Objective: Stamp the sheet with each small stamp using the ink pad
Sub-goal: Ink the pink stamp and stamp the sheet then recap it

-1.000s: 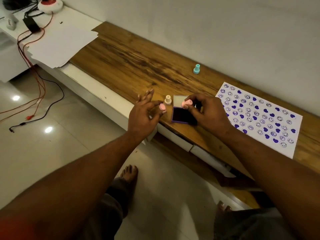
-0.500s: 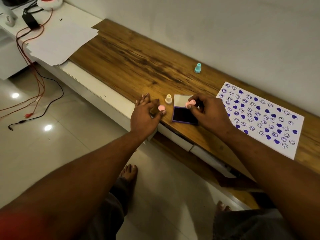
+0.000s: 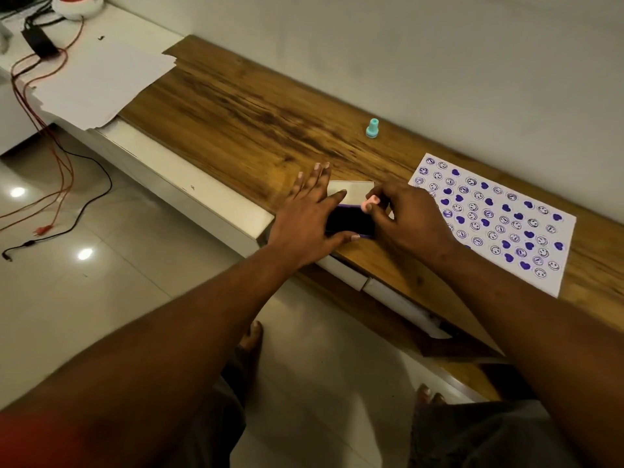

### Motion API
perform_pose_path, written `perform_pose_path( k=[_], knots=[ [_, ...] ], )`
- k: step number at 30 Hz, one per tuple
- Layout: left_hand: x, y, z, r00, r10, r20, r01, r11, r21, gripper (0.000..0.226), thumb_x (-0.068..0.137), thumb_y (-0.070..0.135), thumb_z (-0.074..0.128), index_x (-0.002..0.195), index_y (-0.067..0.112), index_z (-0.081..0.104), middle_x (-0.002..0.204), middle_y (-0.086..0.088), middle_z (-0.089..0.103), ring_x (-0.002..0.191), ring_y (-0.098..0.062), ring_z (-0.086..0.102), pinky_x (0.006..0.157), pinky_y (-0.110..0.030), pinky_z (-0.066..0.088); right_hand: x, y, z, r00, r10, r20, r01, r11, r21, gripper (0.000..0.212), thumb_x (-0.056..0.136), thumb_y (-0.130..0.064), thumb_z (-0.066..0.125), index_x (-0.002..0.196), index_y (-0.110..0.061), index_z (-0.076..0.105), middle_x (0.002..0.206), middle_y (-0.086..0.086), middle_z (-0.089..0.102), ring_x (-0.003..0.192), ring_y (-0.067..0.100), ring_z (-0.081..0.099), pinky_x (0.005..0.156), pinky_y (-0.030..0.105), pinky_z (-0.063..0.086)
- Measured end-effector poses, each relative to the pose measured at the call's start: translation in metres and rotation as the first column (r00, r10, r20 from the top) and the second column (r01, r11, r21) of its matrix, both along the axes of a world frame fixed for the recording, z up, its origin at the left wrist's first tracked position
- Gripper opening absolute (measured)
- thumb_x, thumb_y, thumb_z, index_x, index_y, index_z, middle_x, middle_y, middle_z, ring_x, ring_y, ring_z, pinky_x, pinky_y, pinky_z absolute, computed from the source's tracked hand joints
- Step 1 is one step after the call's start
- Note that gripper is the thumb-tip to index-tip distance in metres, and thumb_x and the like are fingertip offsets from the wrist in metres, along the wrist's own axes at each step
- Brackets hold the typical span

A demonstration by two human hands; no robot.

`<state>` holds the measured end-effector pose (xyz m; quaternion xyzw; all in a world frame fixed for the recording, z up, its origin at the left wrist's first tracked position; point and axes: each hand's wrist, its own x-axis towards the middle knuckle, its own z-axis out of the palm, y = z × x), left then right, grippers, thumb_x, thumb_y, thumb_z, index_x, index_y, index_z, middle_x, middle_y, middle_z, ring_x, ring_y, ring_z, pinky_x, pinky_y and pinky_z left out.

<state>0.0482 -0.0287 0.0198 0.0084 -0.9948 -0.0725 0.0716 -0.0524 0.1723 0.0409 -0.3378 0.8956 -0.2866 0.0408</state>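
Note:
The open purple ink pad (image 3: 347, 219) lies near the front edge of the wooden top, its pale lid (image 3: 356, 189) folded back. My left hand (image 3: 304, 217) reaches over its left side with straight, spread fingers; the thumb touches the pad's near edge and the forefinger lies along its far edge. My right hand (image 3: 408, 224) pinches a small pink stamp (image 3: 370, 201) just above the pad's far right corner. A teal stamp (image 3: 372, 129) stands alone near the wall. The white sheet (image 3: 489, 219), covered with purple hearts and smiley faces, lies to the right. Other small stamps are hidden behind my left hand.
The wooden top (image 3: 243, 123) runs along a wall. Loose white papers (image 3: 101, 79) lie at its left end, with a black adapter (image 3: 39, 40) and red and black cables (image 3: 64, 184) trailing to the tiled floor. My bare feet show below.
My left hand left the pink stamp on the table and moved right onto the ink pad, now covering the cream and pink stamps. My right hand stayed at the pad with its pink stamp.

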Motion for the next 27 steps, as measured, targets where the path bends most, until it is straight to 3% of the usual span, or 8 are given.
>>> perform_pose_path(
  k=[9,12,14,16,18,19,21,27],
  knots=[
    [-0.008,0.001,0.003,0.998,0.01,0.069,-0.011,1.0,0.017,0.075,0.091,0.079,0.051,0.147,0.029,0.058,0.174,-0.017,0.006,0.162,-0.029,-0.003,0.13,-0.049,0.001,0.007,0.001,0.006,0.996,0.084,-0.021,-0.081,0.99,0.118,0.027,0.103,-0.03,0.06,0.122,-0.014,0.07,0.115,0.007,0.07,0.101,0.022,0.064,0.084,0.037,0.052],
    [-0.01,0.002,0.005,0.997,0.032,0.072,-0.036,0.998,0.054,0.077,0.088,0.08,0.055,0.146,0.03,0.06,0.173,-0.018,0.008,0.162,-0.029,-0.002,0.13,-0.049,0.001,0.007,-0.008,0.034,0.985,0.028,-0.173,-0.046,0.994,-0.098,0.025,0.103,-0.03,0.06,0.119,-0.013,0.07,0.11,0.004,0.071,0.092,0.014,0.061,0.077,0.032,0.05],
    [-0.01,0.002,0.005,0.996,0.038,0.079,-0.043,0.997,0.061,0.077,0.088,0.08,0.056,0.147,0.031,0.059,0.174,-0.017,0.007,0.162,-0.029,-0.003,0.13,-0.047,-0.001,0.004,-0.015,0.061,0.93,-0.063,-0.362,-0.059,0.946,-0.317,0.023,0.105,-0.032,0.06,0.117,-0.016,0.069,0.104,-0.002,0.069,0.087,0.003,0.054,0.073,0.02,0.043],
    [-0.01,0.002,0.003,0.996,0.044,0.082,-0.049,0.997,0.064,0.077,0.088,0.08,0.056,0.149,0.032,0.057,0.174,-0.017,0.006,0.162,-0.029,-0.004,0.129,-0.046,-0.004,0.006,-0.019,0.071,0.887,-0.114,-0.448,-0.096,0.903,-0.42,0.02,0.106,-0.032,0.06,0.117,-0.017,0.068,0.103,-0.007,0.065,0.086,-0.004,0.051,0.074,0.012,0.039],
    [-0.01,0.002,0.002,0.997,0.043,0.07,-0.048,0.996,0.071,0.075,0.087,0.079,0.057,0.148,0.033,0.057,0.174,-0.018,0.007,0.162,-0.029,-0.004,0.129,-0.046,-0.004,0.014,-0.02,0.052,0.936,-0.007,-0.352,-0.099,0.954,-0.281,0.022,0.106,-0.028,0.059,0.119,-0.014,0.068,0.108,-0.002,0.066,0.095,0.003,0.058,0.079,0.018,0.042],
    [-0.01,0.002,0.002,0.997,0.042,0.06,-0.047,0.995,0.083,0.074,0.087,0.078,0.059,0.146,0.034,0.059,0.173,-0.018,0.008,0.162,-0.029,-0.002,0.129,-0.046,-0.002,0.022,-0.022,0.035,0.963,0.062,-0.261,-0.089,0.992,-0.091,0.025,0.106,-0.028,0.057,0.123,-0.012,0.067,0.113,0.004,0.067,0.102,0.014,0.061,0.082,0.026,0.045],
    [-0.01,0.002,0.002,0.998,0.044,0.05,-0.049,0.993,0.111,0.07,0.086,0.075,0.062,0.144,0.035,0.061,0.173,-0.019,0.009,0.162,-0.03,0.0,0.129,-0.045,-0.001,0.029,-0.025,0.004,0.99,0.105,-0.091,-0.079,0.962,0.26,0.034,0.107,-0.027,0.052,0.135,-0.011,0.062,0.127,0.012,0.065,0.117,0.028,0.059,0.092,0.036,0.045],
    [-0.012,-0.001,0.003,0.995,0.058,0.08,-0.067,0.99,0.123,0.069,0.087,0.074,0.061,0.143,0.035,0.061,0.173,-0.019,0.006,0.162,-0.029,-0.001,0.13,-0.045,-0.002,0.027,-0.036,0.003,0.988,0.068,-0.138,-0.015,0.934,0.356,0.034,0.102,-0.024,0.061,0.134,-0.013,0.06,0.126,0.012,0.065,0.116,0.027,0.059,0.092,0.037,0.05]
  ],
)
